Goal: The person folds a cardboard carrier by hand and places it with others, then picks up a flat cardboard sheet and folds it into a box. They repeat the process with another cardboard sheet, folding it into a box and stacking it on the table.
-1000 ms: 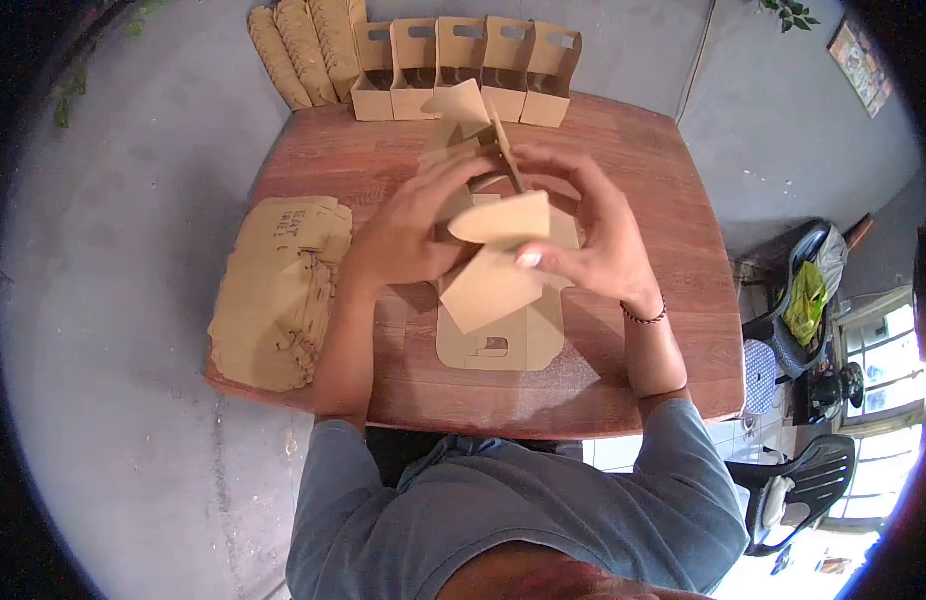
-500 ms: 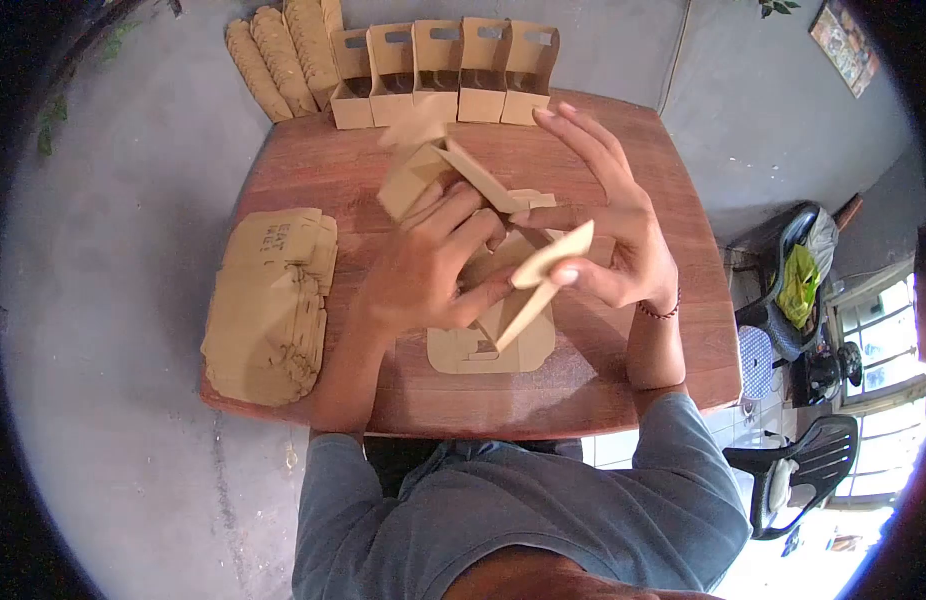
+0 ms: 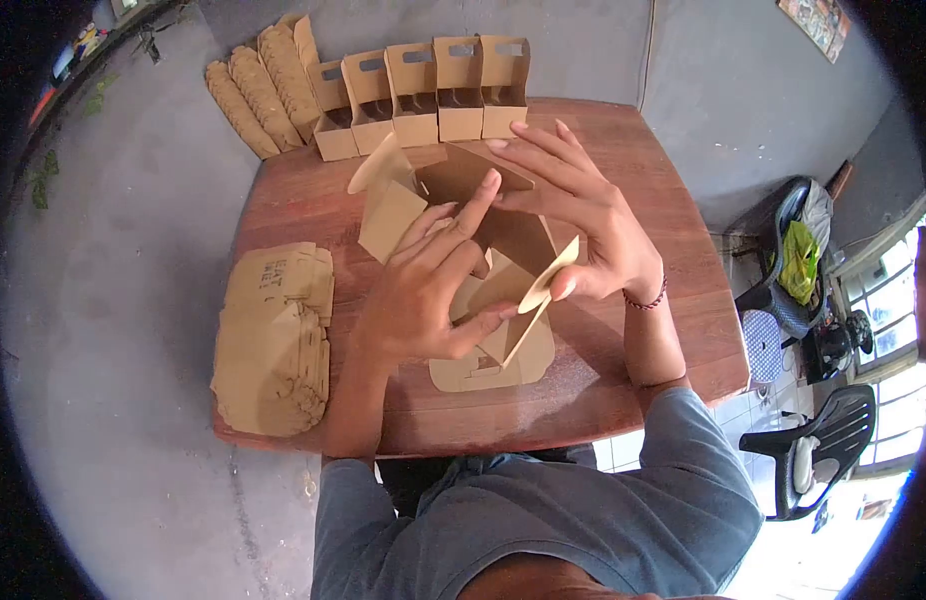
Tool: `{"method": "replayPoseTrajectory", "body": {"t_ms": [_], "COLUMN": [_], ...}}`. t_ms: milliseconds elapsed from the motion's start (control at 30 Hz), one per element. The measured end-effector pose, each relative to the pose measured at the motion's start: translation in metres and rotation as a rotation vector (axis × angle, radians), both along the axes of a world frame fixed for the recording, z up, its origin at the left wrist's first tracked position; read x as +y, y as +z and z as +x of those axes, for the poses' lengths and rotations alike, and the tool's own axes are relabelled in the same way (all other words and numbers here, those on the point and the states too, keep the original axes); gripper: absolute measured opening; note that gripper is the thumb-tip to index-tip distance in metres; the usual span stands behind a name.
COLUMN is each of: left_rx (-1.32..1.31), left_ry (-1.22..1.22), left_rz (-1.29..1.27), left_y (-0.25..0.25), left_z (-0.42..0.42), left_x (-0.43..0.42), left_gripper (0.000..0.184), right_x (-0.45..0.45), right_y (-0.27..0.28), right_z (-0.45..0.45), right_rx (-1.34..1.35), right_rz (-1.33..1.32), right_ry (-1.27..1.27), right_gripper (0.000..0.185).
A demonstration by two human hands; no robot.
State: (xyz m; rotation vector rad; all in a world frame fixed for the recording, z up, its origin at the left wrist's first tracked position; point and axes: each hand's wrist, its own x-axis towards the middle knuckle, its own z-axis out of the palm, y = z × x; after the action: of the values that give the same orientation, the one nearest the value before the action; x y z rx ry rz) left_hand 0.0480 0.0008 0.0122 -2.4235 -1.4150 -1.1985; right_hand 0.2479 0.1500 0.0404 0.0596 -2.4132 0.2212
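A partly folded cardboard carton (image 3: 392, 218) is held up in front of me, its panels and flaps standing out at angles. My left hand (image 3: 423, 285) reaches into it from the left, the thumb on the lower panel and the index finger pointing up. At the right side, my right hand (image 3: 598, 230) has its thumb at a small flap while its other fingers stretch across the upper panel. Beneath the carton, a flat cardboard blank (image 3: 498, 376) lies on the wooden table (image 3: 623, 390), partly covered by the hands and the carton.
A stack of flat cardboard blanks (image 3: 268, 350) lies at the table's left. Along the back edge stand several folded carriers (image 3: 413, 125) with handle slots, beside bundles of nested cardboard (image 3: 248, 105). A black chair (image 3: 823, 440) is on the floor at right.
The carton has spread wider, showing more of its inside. My left index finger has straightened upward. The whole view has shifted slightly.
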Motion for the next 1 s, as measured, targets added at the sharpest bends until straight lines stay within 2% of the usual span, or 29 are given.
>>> {"method": "replayPoseTrajectory", "body": {"t_ms": [167, 267, 333, 367, 400, 467, 500, 567, 600, 667, 733, 800, 933, 1000], "left_rx": [-0.026, -0.039, -0.026, -0.012, -0.013, 0.012, 0.011, 0.013, 0.012, -0.07, -0.075, -0.076, -0.067, -0.081], "left_ry": [-0.004, -0.016, 0.003, 0.02, 0.023, 0.044, 0.045, 0.048, 0.048, 0.048, 0.006, -0.038, -0.086, -0.113], "left_rz": [0.072, 0.087, 0.113, 0.138, 0.138, 0.146, 0.145, 0.202, 0.201, 0.134, 0.183, 0.229, 0.229, 0.229], "left_y": [-0.004, -0.007, -0.009, -0.01, -0.009, -0.006, -0.005, -0.005, -0.006, -0.007, -0.009, -0.009, -0.011, -0.011], "left_z": [-0.001, -0.001, 0.002, 0.003, 0.003, 0.004, 0.005, 0.007, 0.007, 0.007, 0.002, -0.002, -0.004, -0.003], "left_x": [0.004, 0.006, 0.007, 0.007, 0.006, 0.004, 0.004, 0.005, 0.004, 0.002, 0.005, 0.006, 0.007, 0.008], "left_gripper": [0.041, 0.04, 0.04, 0.039, 0.039, 0.039, 0.039, 0.038, 0.038, 0.037, 0.039, 0.04, 0.047, 0.049], "right_x": [0.006, 0.007, -0.004, -0.003, -0.008, -0.023, -0.028, -0.035, -0.032, -0.02, -0.011, -0.008, 0.003, 0.007], "right_y": [-0.006, -0.011, -0.016, -0.015, -0.015, -0.014, -0.01, 0.001, -0.003, -0.011, -0.007, -0.005, -0.025, -0.027], "right_z": [-0.005, -0.007, -0.01, -0.01, -0.011, -0.011, -0.008, -0.003, -0.005, -0.012, -0.014, -0.018, -0.025, -0.024], "right_rx": [0.086, 0.119, 0.199, 0.196, 0.194, 0.238, 0.237, 0.017, 0.016, 0.091, 0.073, -0.193, -0.245, -0.199], "right_rz": [0.056, 0.078, -0.435, -0.405, -0.405, -0.622, -0.623, -0.801, -0.802, -1.023, -1.042, -0.75, -0.562, -0.562], "right_ry": [-0.034, 0.014, 0.103, 0.112, 0.115, 0.001, 0.002, -0.225, -0.225, -0.248, -0.287, -0.477, -0.404, -0.359], "right_gripper": [0.086, 0.081, 0.074, 0.066, 0.066, 0.064, 0.064, 0.06, 0.06, 0.057, 0.052, 0.049, 0.038, 0.034]}}
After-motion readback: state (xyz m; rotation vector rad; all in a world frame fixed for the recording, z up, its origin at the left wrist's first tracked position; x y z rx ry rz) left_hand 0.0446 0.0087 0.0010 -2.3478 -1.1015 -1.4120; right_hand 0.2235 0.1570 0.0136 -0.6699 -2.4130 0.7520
